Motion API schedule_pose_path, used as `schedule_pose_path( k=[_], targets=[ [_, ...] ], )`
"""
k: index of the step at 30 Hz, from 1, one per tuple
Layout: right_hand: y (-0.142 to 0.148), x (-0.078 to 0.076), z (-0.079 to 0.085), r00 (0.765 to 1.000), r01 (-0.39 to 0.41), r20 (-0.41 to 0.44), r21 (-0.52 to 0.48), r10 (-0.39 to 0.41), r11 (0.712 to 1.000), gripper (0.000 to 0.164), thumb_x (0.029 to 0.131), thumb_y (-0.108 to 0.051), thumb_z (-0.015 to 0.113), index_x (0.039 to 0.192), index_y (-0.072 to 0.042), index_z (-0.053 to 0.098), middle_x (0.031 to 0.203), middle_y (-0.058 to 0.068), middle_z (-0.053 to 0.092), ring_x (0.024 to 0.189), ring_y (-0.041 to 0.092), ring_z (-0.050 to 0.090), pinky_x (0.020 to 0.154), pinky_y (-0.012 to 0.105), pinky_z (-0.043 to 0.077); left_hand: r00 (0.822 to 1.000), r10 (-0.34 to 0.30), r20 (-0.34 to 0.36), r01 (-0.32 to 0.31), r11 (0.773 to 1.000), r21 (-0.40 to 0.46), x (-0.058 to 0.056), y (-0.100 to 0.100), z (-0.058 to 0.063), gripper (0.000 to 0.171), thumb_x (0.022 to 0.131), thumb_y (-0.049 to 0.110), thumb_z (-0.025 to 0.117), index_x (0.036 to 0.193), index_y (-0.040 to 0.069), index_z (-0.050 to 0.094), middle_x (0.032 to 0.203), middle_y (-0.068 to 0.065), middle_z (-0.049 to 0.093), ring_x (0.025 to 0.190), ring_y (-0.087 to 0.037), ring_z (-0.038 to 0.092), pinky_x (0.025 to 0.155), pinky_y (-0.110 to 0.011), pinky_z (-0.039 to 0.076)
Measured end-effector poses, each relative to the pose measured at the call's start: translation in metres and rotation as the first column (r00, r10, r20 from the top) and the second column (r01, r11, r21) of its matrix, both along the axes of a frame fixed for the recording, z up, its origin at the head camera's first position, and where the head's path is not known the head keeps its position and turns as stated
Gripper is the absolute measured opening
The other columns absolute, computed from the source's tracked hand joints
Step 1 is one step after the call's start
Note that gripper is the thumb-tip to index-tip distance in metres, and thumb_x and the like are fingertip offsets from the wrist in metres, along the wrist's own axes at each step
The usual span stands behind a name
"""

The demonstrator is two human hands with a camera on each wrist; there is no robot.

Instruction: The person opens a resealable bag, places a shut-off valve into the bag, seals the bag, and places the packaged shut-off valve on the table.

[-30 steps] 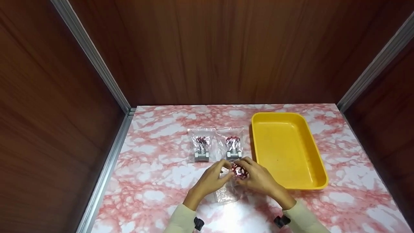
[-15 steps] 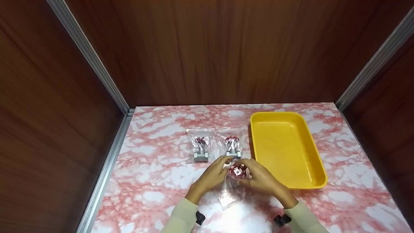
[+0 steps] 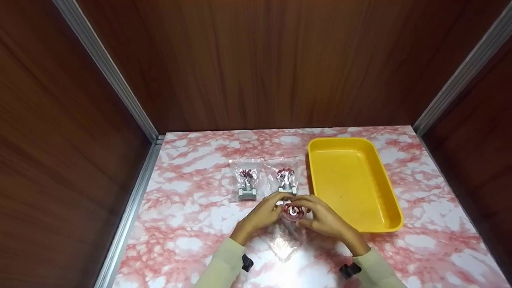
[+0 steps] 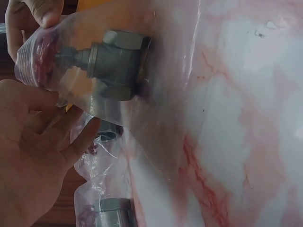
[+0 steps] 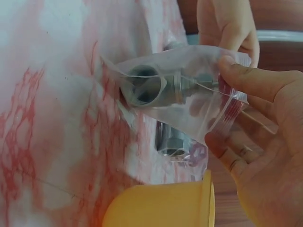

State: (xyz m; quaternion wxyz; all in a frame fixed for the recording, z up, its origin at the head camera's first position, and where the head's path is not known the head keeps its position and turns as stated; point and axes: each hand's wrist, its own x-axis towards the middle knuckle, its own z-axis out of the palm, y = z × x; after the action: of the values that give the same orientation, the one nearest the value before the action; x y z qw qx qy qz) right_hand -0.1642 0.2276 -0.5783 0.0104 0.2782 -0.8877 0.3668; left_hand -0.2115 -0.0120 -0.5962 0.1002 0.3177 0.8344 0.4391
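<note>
A metal valve [image 4: 118, 61] with a red handwheel [image 3: 293, 211] stands upright inside a clear zip bag [image 5: 201, 116], its base at the table. The bag's slack end spreads toward the person. My left hand [image 3: 262, 214] holds the bag's mouth from the left, fingers curved round its edge beside the handwheel. From the right, my right hand [image 3: 326, 216] grips the bag's mouth, thumb on the near side and fingers across the far side. In the head view the hands hide the valve body; both wrist views show it through the plastic.
Two more bagged valves, a left one [image 3: 247, 191] and a right one [image 3: 286, 186], lie behind the hands. A yellow tray [image 3: 394, 200] stands to the right. Wooden panels [image 3: 256, 72] enclose the marbled table [image 3: 184, 224] at the back and sides.
The handwheel has shifted slightly left and now faces up between the hands. The bag's slack end has swung out toward the person. The right fingers have moved over the handwheel's far edge.
</note>
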Motion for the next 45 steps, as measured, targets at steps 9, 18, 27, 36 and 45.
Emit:
schedule_pose_path(
  k=[9,18,27,36,45],
  targets=[
    [0.004,-0.001,-0.007,0.998,0.043,-0.039,-0.085,-0.046,0.995,0.035,0.081,0.000,0.088,0.108,-0.010,0.067,0.136,0.010,0.067,0.113,0.025,0.072,0.098,0.044,0.062,0.999,0.032,-0.003,-0.032,0.999,0.021,-0.005,-0.009,-0.001,0.015,0.106,0.009,0.065,0.118,0.008,0.073,0.123,-0.006,0.070,0.116,-0.018,0.068,0.102,-0.030,0.058],
    [0.010,-0.001,-0.004,0.998,0.057,0.002,-0.060,-0.057,0.997,0.025,0.085,-0.004,0.085,0.088,-0.017,0.065,0.129,0.006,0.071,0.118,0.027,0.067,0.096,0.045,0.060,0.999,0.032,-0.002,-0.031,0.995,0.099,-0.004,-0.019,-0.004,0.010,0.104,0.010,0.065,0.105,0.005,0.074,0.116,-0.009,0.073,0.112,-0.021,0.069,0.098,-0.029,0.058],
    [0.012,-0.004,0.005,0.996,0.072,0.044,-0.014,-0.071,0.997,0.023,0.092,0.000,0.078,0.089,-0.017,0.062,0.135,0.013,0.071,0.113,0.028,0.070,0.094,0.045,0.062,0.999,0.042,-0.025,-0.039,0.993,0.114,-0.002,-0.027,-0.001,0.014,0.105,0.012,0.064,0.105,0.005,0.075,0.111,-0.009,0.073,0.104,-0.016,0.069,0.094,-0.026,0.060],
    [0.011,-0.007,0.016,0.996,0.087,0.028,0.074,-0.090,0.993,0.015,0.099,-0.011,0.075,0.099,-0.016,0.061,0.086,-0.005,0.070,0.079,0.009,0.065,0.071,0.028,0.057,0.994,0.074,-0.083,-0.065,0.992,0.109,0.004,-0.033,0.005,0.015,0.105,0.018,0.065,0.104,0.008,0.075,0.107,-0.004,0.074,0.100,-0.012,0.070,0.092,-0.028,0.059],
    [0.007,-0.011,0.025,0.993,0.105,0.049,-0.004,-0.104,0.995,0.019,0.097,-0.006,0.076,0.095,-0.016,0.060,0.095,-0.001,0.076,0.084,0.014,0.071,0.073,0.026,0.061,0.978,0.105,-0.179,-0.075,0.983,0.167,0.006,-0.036,0.014,0.015,0.102,0.015,0.068,0.104,0.002,0.076,0.107,-0.007,0.074,0.102,-0.020,0.073,0.094,-0.028,0.061]
  ],
)
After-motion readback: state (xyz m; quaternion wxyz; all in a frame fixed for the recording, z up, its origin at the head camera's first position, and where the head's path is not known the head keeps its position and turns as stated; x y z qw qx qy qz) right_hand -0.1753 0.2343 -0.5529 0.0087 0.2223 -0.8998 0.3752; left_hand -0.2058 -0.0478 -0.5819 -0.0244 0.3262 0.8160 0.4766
